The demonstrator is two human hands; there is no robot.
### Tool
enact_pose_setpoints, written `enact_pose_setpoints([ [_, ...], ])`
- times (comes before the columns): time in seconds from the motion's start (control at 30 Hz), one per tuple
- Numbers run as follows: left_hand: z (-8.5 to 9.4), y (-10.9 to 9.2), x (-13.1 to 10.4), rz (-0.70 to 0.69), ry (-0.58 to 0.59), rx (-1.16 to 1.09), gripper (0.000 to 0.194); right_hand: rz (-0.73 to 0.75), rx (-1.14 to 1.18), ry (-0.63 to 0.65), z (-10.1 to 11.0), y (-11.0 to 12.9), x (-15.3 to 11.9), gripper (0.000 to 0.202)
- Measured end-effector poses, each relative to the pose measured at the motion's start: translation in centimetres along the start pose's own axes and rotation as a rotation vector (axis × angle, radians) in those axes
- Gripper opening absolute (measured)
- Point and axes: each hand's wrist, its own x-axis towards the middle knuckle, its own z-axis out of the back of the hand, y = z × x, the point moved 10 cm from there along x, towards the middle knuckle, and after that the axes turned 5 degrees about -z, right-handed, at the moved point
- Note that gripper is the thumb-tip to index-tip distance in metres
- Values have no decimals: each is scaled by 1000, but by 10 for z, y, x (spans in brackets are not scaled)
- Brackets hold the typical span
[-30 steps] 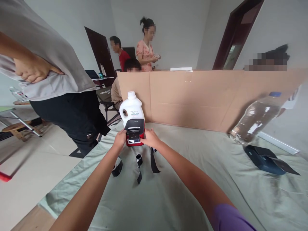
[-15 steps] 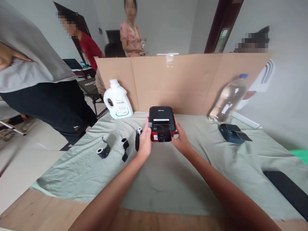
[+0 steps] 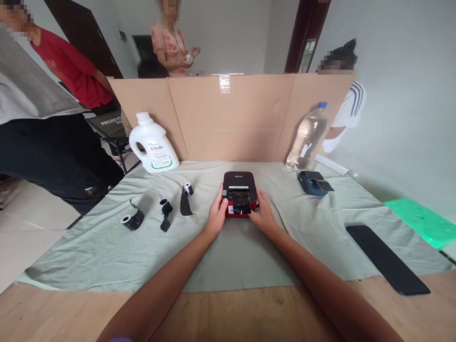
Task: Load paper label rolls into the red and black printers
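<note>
A small label printer [image 3: 240,181], black on top with red sides, sits in the middle of the cloth. A strip of shiny black paper [image 3: 242,203] hangs from its front slot. My left hand [image 3: 216,212] holds its left side, the thumb along the front corner. On the opposite side, my right hand [image 3: 264,212] grips the printer, some fingers hidden behind it. Left of my left hand lie black paper rolls with loose ends: one roll [image 3: 188,189] nearest, another roll [image 3: 166,206] beyond it, and a third roll [image 3: 130,222] farthest left.
A white jug [image 3: 154,145] and a tilted clear bottle [image 3: 308,135] with a blue cap lean against a cardboard screen [image 3: 231,118]. At right lie a dark blue device [image 3: 313,184] with black paper and a long black slab [image 3: 386,259]. A green stool [image 3: 420,221] is beyond. People stand around.
The printer has come down onto the cloth, still between both my hands. My view has turned right, so the surroundings appear farther left. The nearest roll is now uncovered.
</note>
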Motion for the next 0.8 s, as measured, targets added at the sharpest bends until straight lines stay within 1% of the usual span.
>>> enact_pose_setpoints([
  [0.17, 0, -3, -3, 6, 35, 14, 57, -8, 23, -6, -4, -8, -7, 79],
  [0.27, 2, -7, -4, -30, 8, 33, 53, -19, 26, -11, -4, -10, -9, 85],
  [0.37, 7, -11, -6, -104, -39, 78, 42, -16, 41, -7, -3, -7, -9, 88],
  [0.43, 12, -17, -8, -176, -74, 175, 33, -20, 53, -5, -3, -6, -10, 88],
  [0.5, 14, -27, -10, -274, -95, 353, 26, -33, 72, -5, -2, -7, -10, 88],
  [0.6, 6, -44, -15, -419, -67, 605, 24, -45, 115, -8, -2, -10, -10, 90],
  [0.7, -4, -50, -19, -470, -11, 706, 30, -48, 132, -16, -3, -14, -10, 91],
  [0.8, -6, -52, -20, -477, -15, 758, 33, -45, 124, -27, -2, -16, -10, 93],
])
